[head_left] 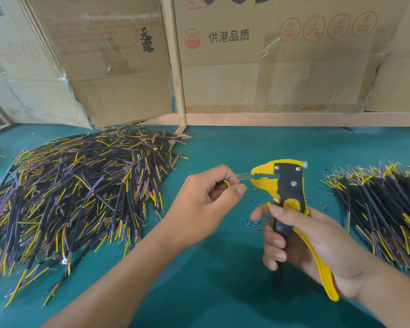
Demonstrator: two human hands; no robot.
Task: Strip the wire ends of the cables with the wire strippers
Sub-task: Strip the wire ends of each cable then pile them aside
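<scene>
Two heaps of cables on a green table (223, 147): the big pile (76, 192) at left, black-sheathed with yellow, blue and purple cores; the smaller pile (386, 209) at right edge. Behind, taped cardboard boxes (270, 55) and a wooden post (175, 67). Right hand (313, 247), fingers curled round the handles of yellow-and-black wire strippers (289, 192), thumb up by the round yellow dial, tool upright with its beak pointing left. Left hand (208, 195), thumb and fingertips pinching one cable (227, 182), its yellow and blue cores showing, thin bare strands reaching right into the open beak. Between and below the hands, scattered insulation bits (251, 221), blue and brown, on the green surface.
</scene>
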